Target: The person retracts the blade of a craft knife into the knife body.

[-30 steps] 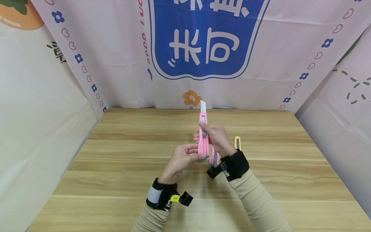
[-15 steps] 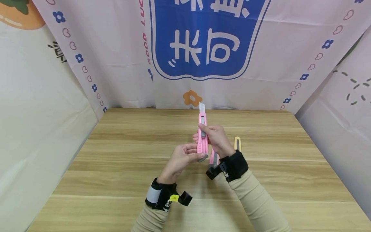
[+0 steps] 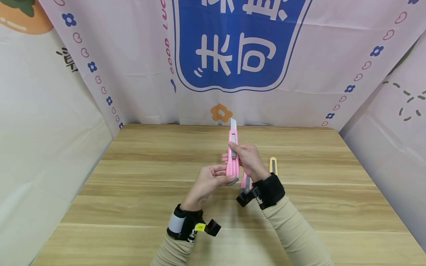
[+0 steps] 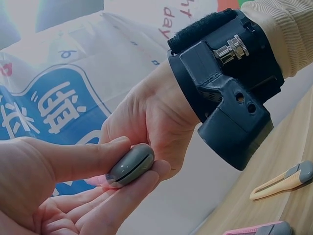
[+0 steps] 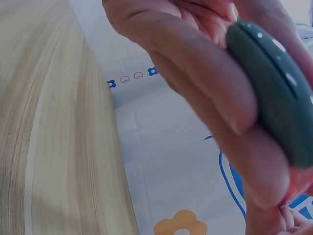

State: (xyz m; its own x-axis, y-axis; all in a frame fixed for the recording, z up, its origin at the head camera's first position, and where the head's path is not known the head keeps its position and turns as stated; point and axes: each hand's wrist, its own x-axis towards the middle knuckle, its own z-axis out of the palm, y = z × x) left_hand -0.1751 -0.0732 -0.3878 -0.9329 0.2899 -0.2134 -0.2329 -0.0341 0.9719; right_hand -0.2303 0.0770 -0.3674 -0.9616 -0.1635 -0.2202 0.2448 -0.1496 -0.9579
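A pink utility knife (image 3: 233, 168) is held upright above the table, its blade (image 3: 233, 124) out at the top. My left hand (image 3: 208, 183) pinches the grey base of the knife between thumb and fingers; the left wrist view shows this grey end cap (image 4: 131, 165) close up. My right hand (image 3: 247, 157) grips the knife's middle, with the thumb on the grey slider. Behind my right wrist, a second pink utility knife (image 3: 245, 182) lies on the table, partly hidden. A yellow utility knife (image 3: 273, 165) lies to its right, its lower end covered by the wrist strap.
The wooden table (image 3: 133, 184) spreads to both sides of the hands. A printed cloth (image 3: 143, 92) hangs along its back edge, with more cloth on the left and right. Black camera straps (image 3: 271, 190) sit on both wrists.
The knife first dips slightly, and its tip then tilts a little to the right. Both hands keep their hold on it, and the blade's length looks nearly the same.
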